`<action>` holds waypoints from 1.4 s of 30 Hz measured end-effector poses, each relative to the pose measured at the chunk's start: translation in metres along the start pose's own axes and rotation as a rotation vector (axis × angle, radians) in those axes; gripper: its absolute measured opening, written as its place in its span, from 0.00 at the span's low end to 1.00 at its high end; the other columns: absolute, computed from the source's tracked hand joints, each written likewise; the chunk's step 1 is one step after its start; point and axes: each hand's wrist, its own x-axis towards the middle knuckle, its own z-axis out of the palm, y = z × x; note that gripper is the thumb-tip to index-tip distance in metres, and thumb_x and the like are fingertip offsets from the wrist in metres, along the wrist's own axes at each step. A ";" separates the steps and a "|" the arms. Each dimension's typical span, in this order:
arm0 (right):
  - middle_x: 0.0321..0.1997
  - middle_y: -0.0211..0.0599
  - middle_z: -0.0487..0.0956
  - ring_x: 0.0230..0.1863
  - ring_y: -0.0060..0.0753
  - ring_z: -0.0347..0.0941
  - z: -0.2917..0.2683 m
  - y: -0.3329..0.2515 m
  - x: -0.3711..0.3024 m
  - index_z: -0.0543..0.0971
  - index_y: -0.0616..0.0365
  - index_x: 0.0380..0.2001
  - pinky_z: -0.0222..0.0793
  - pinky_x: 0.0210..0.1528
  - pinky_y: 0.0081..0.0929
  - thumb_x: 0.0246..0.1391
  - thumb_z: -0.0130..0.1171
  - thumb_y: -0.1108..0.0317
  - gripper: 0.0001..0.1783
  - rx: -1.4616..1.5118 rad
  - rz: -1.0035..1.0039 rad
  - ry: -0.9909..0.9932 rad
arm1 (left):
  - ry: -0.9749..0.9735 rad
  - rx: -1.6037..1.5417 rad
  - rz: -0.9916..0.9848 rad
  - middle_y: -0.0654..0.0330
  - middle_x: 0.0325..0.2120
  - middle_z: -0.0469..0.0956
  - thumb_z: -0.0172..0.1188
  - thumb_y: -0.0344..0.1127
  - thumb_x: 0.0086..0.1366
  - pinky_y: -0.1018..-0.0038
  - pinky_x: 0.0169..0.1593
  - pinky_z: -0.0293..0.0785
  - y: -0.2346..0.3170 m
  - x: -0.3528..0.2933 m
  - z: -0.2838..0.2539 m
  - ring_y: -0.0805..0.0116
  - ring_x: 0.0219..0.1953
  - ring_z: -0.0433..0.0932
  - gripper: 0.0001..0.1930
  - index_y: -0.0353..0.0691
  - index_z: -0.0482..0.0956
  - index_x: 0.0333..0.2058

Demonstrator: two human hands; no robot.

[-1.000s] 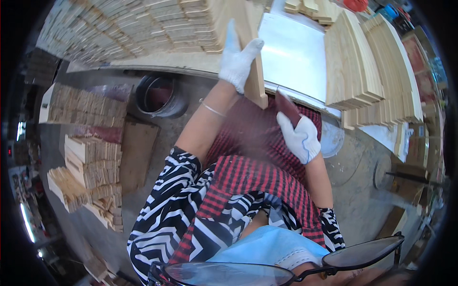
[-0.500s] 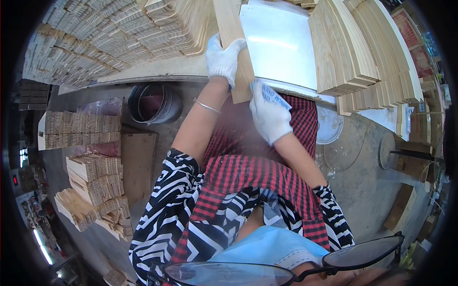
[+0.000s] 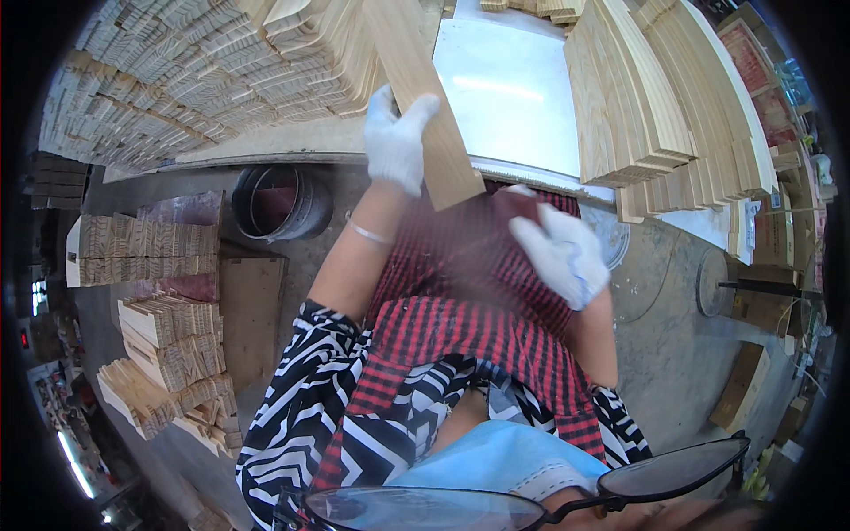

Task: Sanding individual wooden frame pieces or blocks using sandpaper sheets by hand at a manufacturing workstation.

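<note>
My left hand (image 3: 396,142), in a white knit glove, grips a long flat wooden board (image 3: 434,115) by its left edge, the thumb lying over its face. The board slants from the far side down past the bench edge, and its near end stands over my lap. To the right of that end is my right hand (image 3: 567,252), gloved too and blurred by motion. It is closed on a dark red-brown piece of sandpaper (image 3: 512,206), held between thumb and fingers. This hand is apart from the board.
Tall stacks of boards (image 3: 204,71) cover the bench's left side, with more boards (image 3: 624,97) standing right of a white sheet (image 3: 505,97). A dark bucket (image 3: 283,203) stands on the floor at left, near piled wood pieces (image 3: 173,341). A cardboard box (image 3: 742,387) lies at right.
My right hand has moved away from the board's near end, right and toward me, and turned so the red-brown sandpaper shows. The board has tilted, its near end shifting slightly right and nearer.
</note>
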 end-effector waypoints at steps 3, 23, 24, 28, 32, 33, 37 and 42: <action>0.51 0.50 0.81 0.52 0.43 0.78 -0.017 0.018 0.002 0.73 0.62 0.58 0.69 0.57 0.33 0.63 0.54 0.59 0.24 0.139 0.139 0.310 | -0.077 -0.058 0.097 0.56 0.44 0.76 0.61 0.26 0.62 0.72 0.51 0.73 0.031 -0.039 0.005 0.69 0.44 0.76 0.21 0.30 0.68 0.52; 0.59 0.42 0.72 0.58 0.46 0.69 0.056 0.025 0.134 0.69 0.54 0.58 0.67 0.58 0.39 0.53 0.57 0.63 0.28 -0.411 -0.322 0.322 | -0.390 1.389 0.567 0.50 0.49 0.74 0.69 0.48 0.56 0.57 0.47 0.74 0.016 -0.074 -0.091 0.54 0.47 0.77 0.37 0.38 0.66 0.60; 0.59 0.42 0.72 0.58 0.46 0.69 0.055 0.027 0.136 0.69 0.54 0.58 0.67 0.58 0.39 0.53 0.57 0.63 0.28 -0.413 -0.319 0.319 | -0.356 1.518 0.631 0.50 0.46 0.75 0.68 0.50 0.55 0.57 0.46 0.72 0.023 -0.062 -0.086 0.53 0.44 0.76 0.38 0.41 0.65 0.61; 0.60 0.46 0.71 0.60 0.50 0.67 0.071 0.032 0.135 0.67 0.58 0.60 0.62 0.62 0.42 0.53 0.56 0.65 0.30 -0.516 -0.395 0.397 | -0.458 1.903 0.316 0.53 0.39 0.74 0.67 0.56 0.53 0.58 0.43 0.70 0.004 -0.040 -0.088 0.54 0.40 0.76 0.41 0.51 0.64 0.64; 0.59 0.52 0.71 0.59 0.53 0.65 0.076 0.020 0.107 0.66 0.63 0.61 0.59 0.64 0.46 0.52 0.55 0.66 0.31 -0.578 -0.548 0.321 | -0.494 1.906 0.311 0.55 0.35 0.75 0.67 0.57 0.53 0.58 0.39 0.71 0.000 -0.049 -0.097 0.55 0.37 0.77 0.43 0.54 0.63 0.65; 0.54 0.47 0.71 0.56 0.47 0.66 0.085 0.016 0.105 0.68 0.62 0.57 0.60 0.61 0.40 0.46 0.53 0.69 0.31 -0.652 -0.677 0.452 | -0.460 1.890 0.382 0.55 0.33 0.75 0.66 0.58 0.53 0.58 0.36 0.72 -0.003 -0.054 -0.098 0.55 0.34 0.78 0.43 0.54 0.62 0.66; 0.47 0.45 0.73 0.51 0.47 0.68 0.066 0.014 0.130 0.71 0.63 0.53 0.64 0.53 0.40 0.47 0.52 0.69 0.26 -0.630 -0.558 0.497 | -0.462 1.845 0.325 0.53 0.33 0.76 0.66 0.59 0.53 0.57 0.36 0.73 -0.009 -0.062 -0.087 0.54 0.34 0.79 0.44 0.52 0.62 0.66; 0.43 0.42 0.75 0.48 0.44 0.71 0.110 0.003 0.108 0.74 0.58 0.49 0.67 0.52 0.39 0.47 0.53 0.68 0.23 -0.528 -0.725 0.400 | -0.446 1.821 0.255 0.51 0.35 0.76 0.66 0.57 0.54 0.56 0.37 0.75 -0.018 -0.060 -0.072 0.52 0.35 0.80 0.43 0.47 0.62 0.65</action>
